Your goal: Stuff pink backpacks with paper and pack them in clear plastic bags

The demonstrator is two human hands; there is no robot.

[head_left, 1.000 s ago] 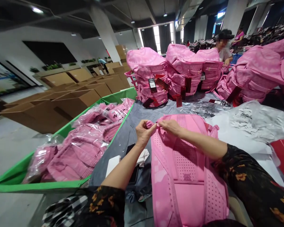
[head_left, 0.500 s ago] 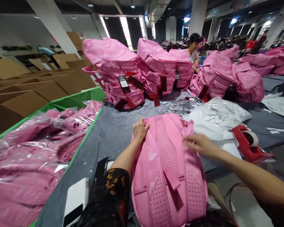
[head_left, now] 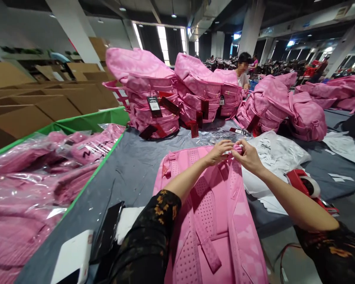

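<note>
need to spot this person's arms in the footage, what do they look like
The left sleeve and right sleeve are black with an orange and yellow floral print. The forearms are bare, and the left hand and right hand wear no gloves.

Black lettering [head_left: 90,155], apparently starting with "N", marks a bagged pink backpack [head_left: 77,152]; black hang tags [head_left: 154,104] on stacked pink backpacks [head_left: 144,79] stay illegible.

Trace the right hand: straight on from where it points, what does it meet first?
The bunched pink strap at the top of the pink backpack, already under the fingers of the right hand. Just past it sits the left hand, though depth is hard to judge here.
</note>
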